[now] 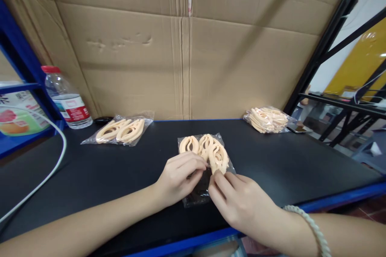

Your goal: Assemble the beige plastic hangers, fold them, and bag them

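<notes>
A clear plastic bag (197, 194) lies on the black tabletop (120, 172) in front of me, with three peach-coloured hair clips (208, 150) at its far end. My left hand (177, 178) rests on the bag's left side, fingers curled and pinching the film. My right hand (238, 200) pinches the nearest clip at the bag's right side. A pale bead bracelet (310, 227) circles my right wrist.
A second bag of clips (120, 130) lies at the back left, a third (267, 119) at the back right. A water bottle (66, 98) stands far left beside a dark lid (103, 120). A white cable (51, 164) crosses the left. Cardboard (181, 48) walls the back.
</notes>
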Tool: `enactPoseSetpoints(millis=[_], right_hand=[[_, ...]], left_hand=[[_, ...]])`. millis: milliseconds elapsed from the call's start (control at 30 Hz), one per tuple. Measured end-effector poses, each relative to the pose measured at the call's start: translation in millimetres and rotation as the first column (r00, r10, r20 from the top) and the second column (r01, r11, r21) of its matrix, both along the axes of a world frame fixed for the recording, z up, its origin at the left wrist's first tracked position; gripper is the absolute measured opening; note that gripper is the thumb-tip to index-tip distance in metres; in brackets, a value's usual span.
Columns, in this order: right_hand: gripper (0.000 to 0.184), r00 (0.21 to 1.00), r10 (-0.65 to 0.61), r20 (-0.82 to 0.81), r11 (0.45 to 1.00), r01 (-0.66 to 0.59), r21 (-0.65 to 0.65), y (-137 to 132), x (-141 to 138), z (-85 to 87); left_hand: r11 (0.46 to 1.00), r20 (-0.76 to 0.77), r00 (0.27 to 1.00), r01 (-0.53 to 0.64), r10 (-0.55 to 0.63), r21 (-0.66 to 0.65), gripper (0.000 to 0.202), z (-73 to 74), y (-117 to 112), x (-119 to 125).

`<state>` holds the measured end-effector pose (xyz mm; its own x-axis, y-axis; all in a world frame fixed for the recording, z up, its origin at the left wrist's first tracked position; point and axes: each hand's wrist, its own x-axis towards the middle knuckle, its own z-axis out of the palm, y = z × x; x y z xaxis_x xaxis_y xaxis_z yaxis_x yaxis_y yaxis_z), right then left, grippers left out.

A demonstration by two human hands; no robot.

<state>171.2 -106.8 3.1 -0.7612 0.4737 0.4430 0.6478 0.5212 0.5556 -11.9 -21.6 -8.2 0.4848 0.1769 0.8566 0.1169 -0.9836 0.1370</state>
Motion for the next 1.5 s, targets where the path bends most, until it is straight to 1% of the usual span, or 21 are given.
enactPoseSetpoints(millis=[100,200,333,400,500,567,600,667,700,767,800,867,967,1033,1167,1233,1367,1500], right_hand=[[0.019,1.0,-0.015,-0.024,1.0,0.016,0.001,1.4,0.0,-1.7],[0.016,0.998,0.007,-0.066,0.999,-0.003,0.049,10.7,1.7,-0.5],[0.024,0.997,0.035,-0.066,0.992,-0.027,0.12,22.4,3.9,1.6],[0.027,0.996,0.062,-0.068,0.991,-0.053,0.127,24.5,4.8,1.8],[0.025,0.989,0.119,-0.083,0.986,-0.108,0.128,24.6,7.0,2.5],[0.022,0.982,0.134,-0.132,0.99,-0.126,0.066,24.4,10.2,4.3],[0.019,0.977,0.115,-0.181,0.993,-0.115,0.011,24.5,12.4,5.6],[0.008,0.945,0.024,-0.327,0.988,-0.072,-0.137,25.8,18.3,8.1],[0.012,0.916,-0.036,-0.4,0.972,-0.06,-0.225,26.9,21.7,9.0],[0.031,0.847,-0.147,-0.511,0.917,-0.077,-0.391,29.9,28.8,9.7],[0.038,0.814,-0.191,-0.549,0.885,-0.099,-0.455,31.6,32.0,9.3],[0.048,0.771,-0.243,-0.589,0.837,-0.139,-0.529,34.8,36.9,7.6],[0.067,0.757,-0.255,-0.601,0.798,-0.186,-0.573,38.9,40.3,5.0],[0.072,0.756,-0.262,-0.6,0.783,-0.197,-0.59,41.8,40.8,4.3],[0.057,0.75,-0.26,-0.608,0.787,-0.2,-0.584,49.9,42.4,2.7],[0.055,0.755,-0.259,-0.602,0.799,-0.183,-0.573,54.6,43.4,0.4],[0.056,0.763,-0.317,-0.563,0.807,-0.095,-0.582,59.6,41.6,-3.2],[0.048,0.786,-0.403,-0.47,0.796,0.048,-0.603,54.2,38.2,3.7]], left_hand=[[1.0,-0.011,1.0,0.006,-0.006,-0.002,0.017,-0.7,0.3,0.2],[1.0,-0.015,1.0,0.012,-0.012,-0.001,0.017,-1.2,0.8,0.3],[1.0,-0.016,1.0,0.003,-0.003,0.008,0.016,-1.5,0.6,0.7],[1.0,-0.028,1.0,-0.006,0.006,-0.002,0.015,-1.6,0.2,1.0],[1.0,-0.042,0.999,-0.005,0.004,-0.019,0.016,-1.9,-0.2,1.3],[1.0,-0.043,0.999,0.0,-0.001,-0.025,0.016,-2.3,0.0,1.4],[1.0,-0.045,0.999,0.001,-0.002,-0.027,0.017,-2.7,0.3,1.4],[1.0,-0.054,0.999,0.002,-0.004,-0.029,0.018,-3.7,0.9,1.3],[1.0,-0.058,0.998,0.003,-0.005,-0.03,0.018,-4.3,1.3,1.2],[0.999,-0.063,0.998,0.011,-0.013,-0.032,0.019,-5.6,1.9,0.9],[0.999,-0.062,0.998,0.013,-0.015,-0.033,0.019,-6.1,2.2,0.7],[0.999,-0.059,0.998,0.012,-0.014,-0.035,0.018,-6.8,2.5,0.4],[0.999,-0.059,0.998,0.011,-0.013,-0.037,0.018,-6.6,2.5,0.0],[0.999,-0.062,0.998,0.013,-0.016,-0.038,0.019,-5.6,2.2,0.1],[0.999,-0.067,0.998,0.014,-0.016,-0.035,0.019,-3.6,1.3,0.6],[0.999,-0.069,0.998,0.013,-0.016,-0.039,0.019,-3.1,0.9,0.7],[0.999,-0.069,0.997,0.016,-0.018,-0.035,0.019,-3.9,1.1,0.7],[0.999,-0.08,0.997,0.007,-0.009,-0.035,0.018,-4.6,1.5,1.2]])
